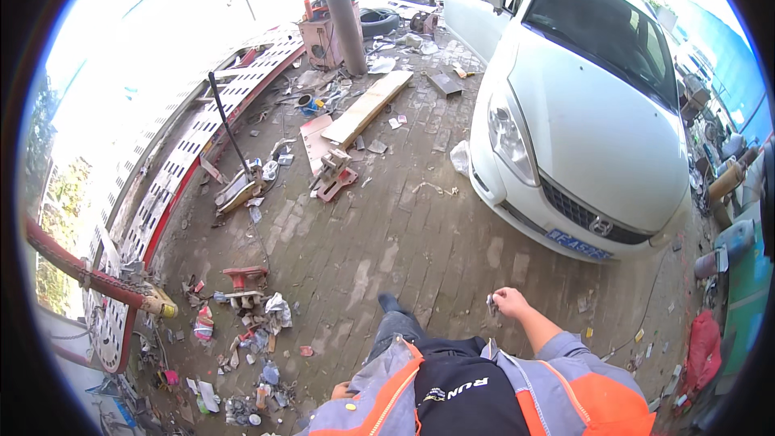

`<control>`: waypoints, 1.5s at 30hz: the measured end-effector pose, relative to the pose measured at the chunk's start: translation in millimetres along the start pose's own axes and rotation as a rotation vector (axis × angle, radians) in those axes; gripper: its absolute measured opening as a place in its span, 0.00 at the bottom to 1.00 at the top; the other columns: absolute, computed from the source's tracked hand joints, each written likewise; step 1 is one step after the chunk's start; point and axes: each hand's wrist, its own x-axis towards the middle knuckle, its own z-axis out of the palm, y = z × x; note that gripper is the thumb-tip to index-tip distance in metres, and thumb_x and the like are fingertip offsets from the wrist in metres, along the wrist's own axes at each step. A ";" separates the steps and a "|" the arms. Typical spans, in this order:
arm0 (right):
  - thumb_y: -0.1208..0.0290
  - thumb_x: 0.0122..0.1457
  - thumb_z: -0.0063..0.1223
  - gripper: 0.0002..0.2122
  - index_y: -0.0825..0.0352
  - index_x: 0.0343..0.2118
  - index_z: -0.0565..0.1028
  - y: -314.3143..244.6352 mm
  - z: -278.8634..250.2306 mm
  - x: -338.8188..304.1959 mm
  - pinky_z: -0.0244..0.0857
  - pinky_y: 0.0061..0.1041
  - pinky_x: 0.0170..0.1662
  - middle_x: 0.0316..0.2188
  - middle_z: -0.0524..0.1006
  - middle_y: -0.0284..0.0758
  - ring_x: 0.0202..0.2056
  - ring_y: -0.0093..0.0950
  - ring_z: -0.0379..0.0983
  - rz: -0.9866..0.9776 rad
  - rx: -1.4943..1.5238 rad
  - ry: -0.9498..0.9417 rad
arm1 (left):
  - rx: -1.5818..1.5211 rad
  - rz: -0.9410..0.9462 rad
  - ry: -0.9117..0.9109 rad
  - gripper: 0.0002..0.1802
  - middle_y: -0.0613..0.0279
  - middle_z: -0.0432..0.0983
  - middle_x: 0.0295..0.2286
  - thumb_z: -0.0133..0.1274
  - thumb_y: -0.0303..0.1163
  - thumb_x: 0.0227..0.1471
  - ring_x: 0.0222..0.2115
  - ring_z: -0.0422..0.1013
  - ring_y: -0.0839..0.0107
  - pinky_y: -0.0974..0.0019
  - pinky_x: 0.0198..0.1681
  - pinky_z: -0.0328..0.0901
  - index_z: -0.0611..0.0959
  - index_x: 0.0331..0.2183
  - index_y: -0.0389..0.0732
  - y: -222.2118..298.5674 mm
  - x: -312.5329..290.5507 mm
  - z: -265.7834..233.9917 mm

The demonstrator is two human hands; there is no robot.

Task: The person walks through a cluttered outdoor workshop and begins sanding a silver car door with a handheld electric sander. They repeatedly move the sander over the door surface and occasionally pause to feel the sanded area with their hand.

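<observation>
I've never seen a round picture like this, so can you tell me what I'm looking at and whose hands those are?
The picture comes from a small camera worn on a person's head, looking down. Its lens is very wide, so the picture is round and straight edges look bent. At the bottom you see the person's own grey and orange jacket. Their right hand is raised in front and pinches a small dark thing, too tiny to tell what it is. Only a bit of the left hand peeks out low by the jacket; its grip cannot be seen. The ground is brick paving scattered with scraps, tools and a wooden plank. A white car is parked on the right.
</observation>
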 end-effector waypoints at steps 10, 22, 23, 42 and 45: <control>0.62 0.67 0.61 0.13 0.68 0.42 0.87 -150.3 -56.2 204.6 0.75 0.31 0.38 0.32 0.86 0.36 0.32 0.26 0.81 0.546 0.197 -0.215 | 0.614 0.094 -0.031 0.29 0.45 0.84 0.51 0.58 0.52 0.56 0.56 0.77 0.46 0.49 0.60 0.71 0.90 0.49 0.39 367.6 279.9 -181.4; 0.54 0.62 0.62 0.21 0.69 0.46 0.87 -232.0 -63.9 484.5 0.75 0.36 0.54 0.43 0.87 0.49 0.48 0.41 0.85 0.576 0.153 -0.210 | 0.380 0.574 0.409 0.26 0.42 0.87 0.46 0.61 0.41 0.61 0.49 0.83 0.50 0.53 0.55 0.74 0.86 0.57 0.38 1056.6 499.2 -317.5; 0.54 0.62 0.62 0.21 0.69 0.46 0.87 -245.0 -79.7 526.8 0.75 0.36 0.54 0.43 0.87 0.49 0.49 0.41 0.85 0.546 0.145 -0.244 | 0.362 0.595 0.446 0.26 0.41 0.87 0.47 0.61 0.41 0.61 0.50 0.83 0.50 0.53 0.56 0.74 0.86 0.57 0.38 1080.0 513.5 -312.7; 0.57 0.67 0.60 0.19 0.70 0.48 0.85 -563.8 -462.9 1279.4 0.76 0.37 0.50 0.40 0.88 0.45 0.44 0.38 0.86 0.586 0.224 0.077 | 0.549 0.142 -0.065 0.31 0.42 0.86 0.48 0.61 0.51 0.59 0.51 0.82 0.47 0.53 0.56 0.74 0.88 0.53 0.35 1497.5 855.5 -323.4; 0.53 0.67 0.58 0.23 0.69 0.51 0.85 -585.3 -479.9 1323.4 0.75 0.39 0.56 0.45 0.88 0.45 0.50 0.40 0.84 0.477 0.068 -0.299 | 0.454 0.351 0.156 0.29 0.39 0.85 0.50 0.60 0.48 0.61 0.52 0.81 0.45 0.52 0.58 0.73 0.87 0.55 0.35 1674.5 899.9 -348.5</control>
